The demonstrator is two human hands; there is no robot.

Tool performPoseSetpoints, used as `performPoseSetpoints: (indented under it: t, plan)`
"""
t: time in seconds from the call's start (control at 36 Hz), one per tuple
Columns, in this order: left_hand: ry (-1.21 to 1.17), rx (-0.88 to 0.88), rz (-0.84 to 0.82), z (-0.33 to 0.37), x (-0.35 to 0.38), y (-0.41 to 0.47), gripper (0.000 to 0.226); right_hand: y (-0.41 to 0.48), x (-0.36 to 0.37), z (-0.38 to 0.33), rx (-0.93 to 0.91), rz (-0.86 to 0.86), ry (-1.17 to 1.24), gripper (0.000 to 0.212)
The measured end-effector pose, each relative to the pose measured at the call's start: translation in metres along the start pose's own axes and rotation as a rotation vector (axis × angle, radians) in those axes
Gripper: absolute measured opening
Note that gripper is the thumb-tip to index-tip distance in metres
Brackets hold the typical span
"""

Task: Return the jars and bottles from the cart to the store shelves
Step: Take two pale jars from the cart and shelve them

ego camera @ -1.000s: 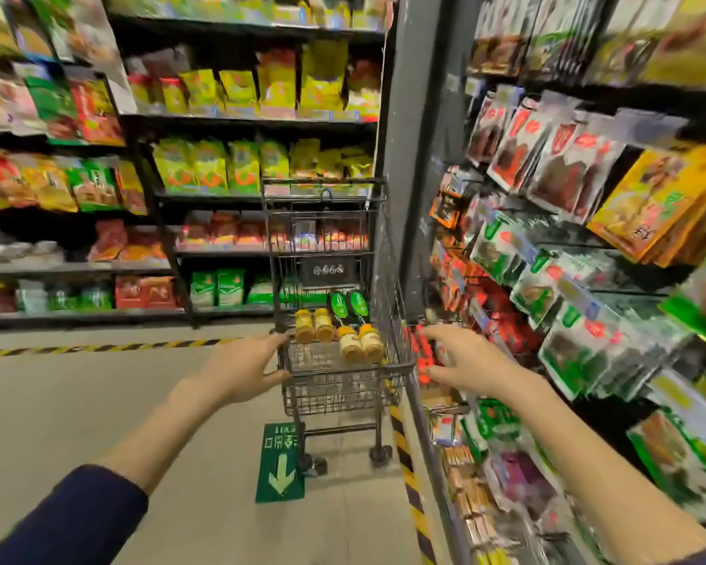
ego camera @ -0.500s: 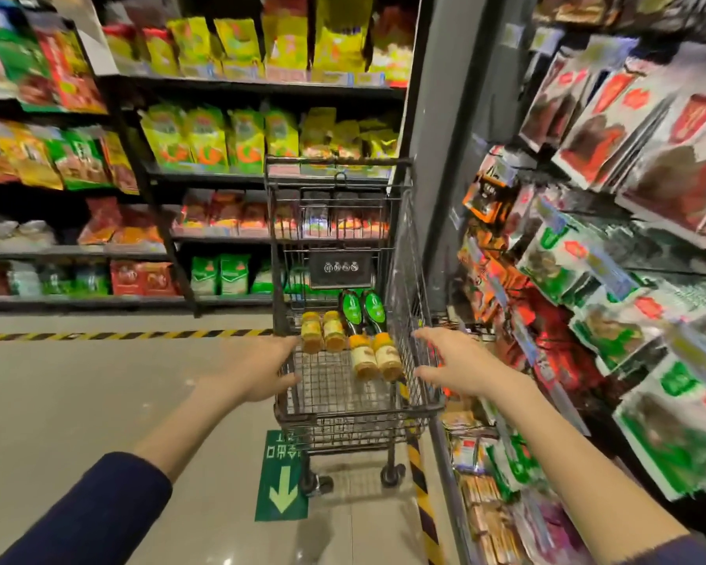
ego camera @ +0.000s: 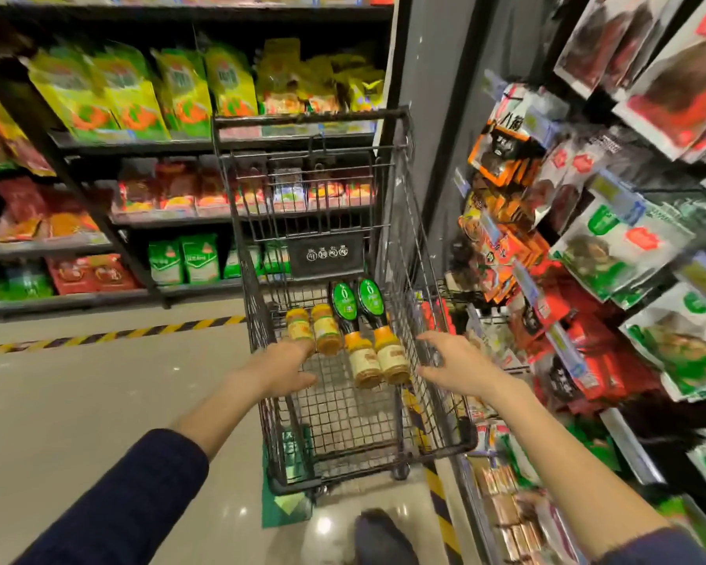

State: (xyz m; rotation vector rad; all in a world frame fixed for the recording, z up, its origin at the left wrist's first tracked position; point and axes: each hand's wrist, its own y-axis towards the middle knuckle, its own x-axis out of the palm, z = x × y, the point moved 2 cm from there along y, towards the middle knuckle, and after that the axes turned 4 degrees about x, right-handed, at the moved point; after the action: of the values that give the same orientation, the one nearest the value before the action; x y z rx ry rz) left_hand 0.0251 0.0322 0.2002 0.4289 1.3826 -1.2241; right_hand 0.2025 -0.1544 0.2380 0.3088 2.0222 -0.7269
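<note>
Jars (ego camera: 325,330) first: right hand (ego camera: 459,371) spread open, left hand (ego camera: 280,371) grip unclear; I'd grab bodies, not lids.

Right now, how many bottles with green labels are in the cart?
2. Both lie side by side on the cart floor, right of the small yellow jars: the left bottle next to the jars, the right bottle nearer the cart's right wall. None looks hidden.

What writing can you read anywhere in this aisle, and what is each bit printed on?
"0": green labels of the two dark bottles in the cart.
"八": orange-and-white packet on the right rack; the rest is unclear.
Black plaque: round symbols, too small to read.
Jar labels, shelf packets: blurred.
</note>
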Motion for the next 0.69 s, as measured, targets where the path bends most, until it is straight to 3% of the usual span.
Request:
performPoseSetpoints:
  t: [0.17,0.36,0.44,0.53,0.69]
  plan:
    - [-0.057,-0.024,-0.127,-0.010,0.022,0.068,0.059,0.058,0.018,0.024,0.062,-0.058,0.130,0.043]
    - [-0.193,-0.110,-0.276,-0.010,0.057,0.153,0.055,0.141,0.057,0.058,0.106,-0.159,0.196,0.054]
    - [-0.223,-0.143,-0.330,-0.013,0.080,0.188,0.066,0.165,0.071,0.075,0.119,-0.200,0.235,0.056]
    - [-0.275,-0.209,-0.341,-0.012,0.102,0.216,0.068,0.182,0.088,0.092,0.233,-0.177,0.345,0.060]
    - [-0.562,-0.401,-0.340,-0.013,0.159,0.261,0.066,0.213,0.125,0.115,0.218,-0.241,0.381,0.059]
